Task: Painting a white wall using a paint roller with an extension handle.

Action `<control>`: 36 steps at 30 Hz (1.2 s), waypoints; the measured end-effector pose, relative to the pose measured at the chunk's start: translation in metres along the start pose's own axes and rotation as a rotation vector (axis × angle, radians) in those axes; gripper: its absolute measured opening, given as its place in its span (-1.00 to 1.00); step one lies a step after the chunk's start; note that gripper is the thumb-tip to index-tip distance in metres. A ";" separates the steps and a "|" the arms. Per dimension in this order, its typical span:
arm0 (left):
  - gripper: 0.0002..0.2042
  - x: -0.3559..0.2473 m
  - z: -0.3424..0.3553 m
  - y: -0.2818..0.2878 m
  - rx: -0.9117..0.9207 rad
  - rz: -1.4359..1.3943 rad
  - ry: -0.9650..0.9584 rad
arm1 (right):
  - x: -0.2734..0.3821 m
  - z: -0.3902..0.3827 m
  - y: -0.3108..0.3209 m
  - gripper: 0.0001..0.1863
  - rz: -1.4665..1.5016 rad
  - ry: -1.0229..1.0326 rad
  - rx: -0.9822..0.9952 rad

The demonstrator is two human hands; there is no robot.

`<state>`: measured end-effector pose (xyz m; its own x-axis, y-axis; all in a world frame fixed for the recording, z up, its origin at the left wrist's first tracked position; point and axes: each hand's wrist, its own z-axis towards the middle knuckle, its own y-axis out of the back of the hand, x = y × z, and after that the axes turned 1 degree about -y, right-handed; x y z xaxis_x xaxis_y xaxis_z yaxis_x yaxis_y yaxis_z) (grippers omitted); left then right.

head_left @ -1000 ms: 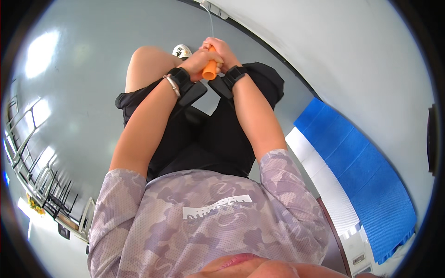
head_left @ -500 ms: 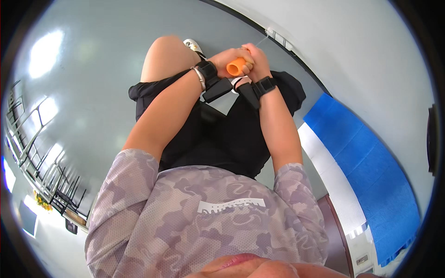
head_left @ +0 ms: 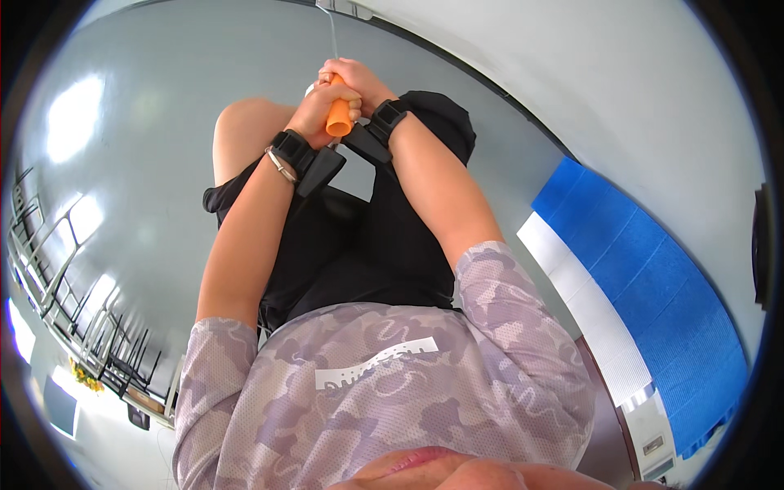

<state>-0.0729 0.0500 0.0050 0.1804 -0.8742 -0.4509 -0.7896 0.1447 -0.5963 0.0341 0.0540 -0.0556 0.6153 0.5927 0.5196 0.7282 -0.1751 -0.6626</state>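
Observation:
Both my hands grip what looks like a paint roller by its orange hollow handle (head_left: 339, 124). My left hand (head_left: 317, 113) is wrapped round the handle nearer me, close to its open end. My right hand (head_left: 359, 79) closes round it farther up, touching the left. From the far end of the handle a thin bent metal rod (head_left: 333, 34) runs up toward the base of the wall. The pale head of the tool is only partly seen at the top edge of the view.
My bent knees in black shorts (head_left: 335, 245) lie beneath my arms on the grey floor (head_left: 155, 188). A white wall (head_left: 555, 73) rises ahead and right. Blue ribbed panels (head_left: 645, 286) lean at the right; metal-framed furniture (head_left: 90, 310) stands at the left.
Both hands have swung left and farther from me, carrying the paint roller with them. Its rod now points nearly straight ahead instead of to the right. The grip looks the same.

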 end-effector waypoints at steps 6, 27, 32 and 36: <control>-0.93 0.017 0.019 -0.031 0.116 0.093 0.141 | 0.008 -0.048 0.040 -0.84 -0.033 0.062 -0.155; -0.93 0.106 0.041 -0.131 0.580 -0.332 0.623 | 0.020 -0.216 0.106 -0.81 -0.415 0.484 -0.676; -0.93 0.081 0.017 -0.109 0.550 -0.646 0.554 | 0.016 -0.160 0.095 -0.75 -0.272 0.378 -0.310; -0.92 0.068 -0.004 -0.090 0.420 -0.554 0.369 | 0.012 -0.129 0.072 -0.77 -0.418 0.316 -0.210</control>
<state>0.0083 -0.0237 0.0308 0.2182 -0.9570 0.1913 -0.3408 -0.2584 -0.9039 0.1324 -0.0527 -0.0275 0.2989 0.3869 0.8723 0.9539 -0.1475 -0.2614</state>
